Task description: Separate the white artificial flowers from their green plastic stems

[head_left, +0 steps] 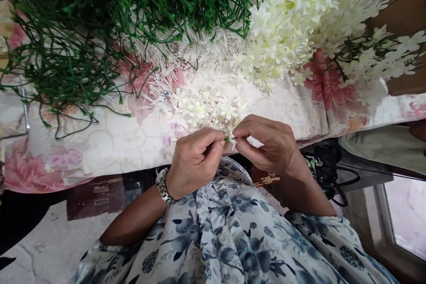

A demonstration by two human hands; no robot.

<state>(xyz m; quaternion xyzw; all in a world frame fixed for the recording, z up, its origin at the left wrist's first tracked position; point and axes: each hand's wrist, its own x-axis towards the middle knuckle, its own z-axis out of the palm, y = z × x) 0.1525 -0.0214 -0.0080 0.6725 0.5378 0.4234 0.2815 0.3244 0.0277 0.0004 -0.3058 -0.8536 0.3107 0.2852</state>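
At the table's near edge my two hands meet, fingertips almost touching. My left hand, with a metal watch on its wrist, pinches a green artificial stem, most of it hidden by the fingers. Between finger and thumb, my right hand grips a small white artificial flower beside that stem. Just beyond the fingertips lies a small heap of loose white blossoms. Behind it spread many thin white plastic stamens.
A large tangle of green plastic stems covers the back left. White flowers are piled high at the back right, near a finished-looking flower spray. A floral cloth covers the table. Black cables hang below its right edge.
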